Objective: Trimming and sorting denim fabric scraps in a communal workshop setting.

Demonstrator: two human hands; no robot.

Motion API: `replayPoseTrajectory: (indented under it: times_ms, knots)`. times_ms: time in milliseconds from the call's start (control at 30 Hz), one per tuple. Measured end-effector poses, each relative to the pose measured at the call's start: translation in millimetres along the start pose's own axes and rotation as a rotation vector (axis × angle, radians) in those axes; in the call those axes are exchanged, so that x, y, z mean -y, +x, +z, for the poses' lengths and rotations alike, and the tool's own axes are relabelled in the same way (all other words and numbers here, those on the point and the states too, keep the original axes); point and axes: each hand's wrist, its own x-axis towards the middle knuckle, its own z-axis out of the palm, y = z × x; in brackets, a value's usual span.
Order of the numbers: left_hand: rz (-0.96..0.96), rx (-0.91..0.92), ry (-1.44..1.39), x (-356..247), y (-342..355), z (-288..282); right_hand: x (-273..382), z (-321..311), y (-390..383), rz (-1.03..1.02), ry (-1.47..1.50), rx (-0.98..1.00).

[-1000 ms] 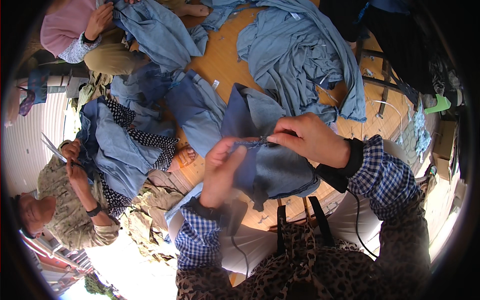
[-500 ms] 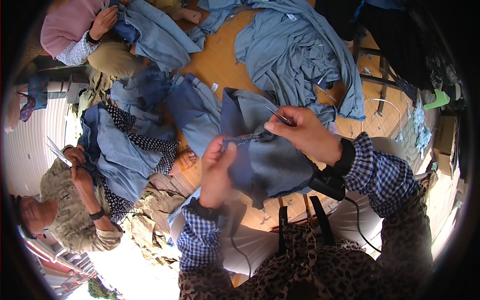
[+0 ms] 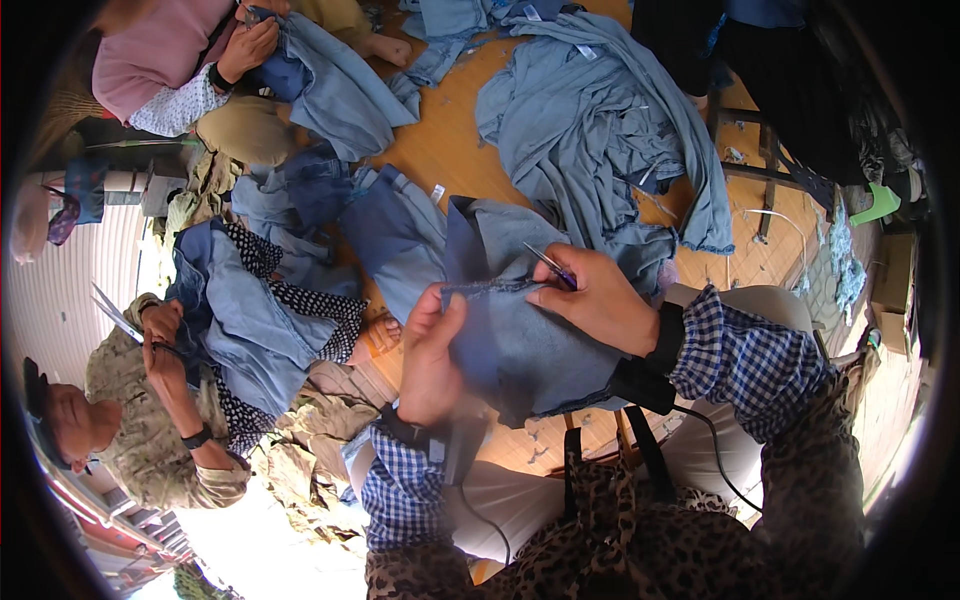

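Observation:
A piece of blue denim cloth (image 3: 530, 340) hangs between my two hands above my lap. My left hand (image 3: 430, 355) pinches one end of its frayed, stitched edge between thumb and fingers. My right hand (image 3: 605, 300) grips a slim pointed tool (image 3: 560, 272) with a purple handle; its metal tip points up and left, and its exact kind is unclear. The thumb of that hand lies against the cloth at the other end of the stitched edge, which is drawn nearly straight between my hands. Lower folds of the cloth are blurred.
A heap of blue denim garments (image 3: 580, 130) covers the wooden floor (image 3: 450, 110) ahead. At left, a person in camouflage (image 3: 150, 430) holds scissors (image 3: 118, 310); another in pink (image 3: 150, 65) handles denim. A green plastic piece (image 3: 875, 205) and cardboard box (image 3: 893, 285) stand at right.
My right hand has come down and left, its thumb now against the cloth edge. The stitched edge is straighter. The whole view has shifted slightly.

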Motion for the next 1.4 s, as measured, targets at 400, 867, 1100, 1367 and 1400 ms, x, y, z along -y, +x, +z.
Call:
replayPoseTrajectory:
  times_ms: [400,867,1100,1367,1400]
  knots:
    - [-0.018,-0.106,0.361,23,7,12,5,23,-23,-0.412,-0.235,-0.143]
    - [0.225,-0.015,0.194,20,22,-5,12,25,-32,-0.699,-0.666,-0.053]
    - [0.155,-0.009,0.254,39,14,7,30,17,-19,-0.045,-0.194,-0.127]
    - [0.315,0.035,0.823,20,15,7,14,5,13,-0.058,-0.032,-0.093]
    - [0.329,0.097,0.85,11,13,13,15,4,14,-0.033,0.03,-0.139]
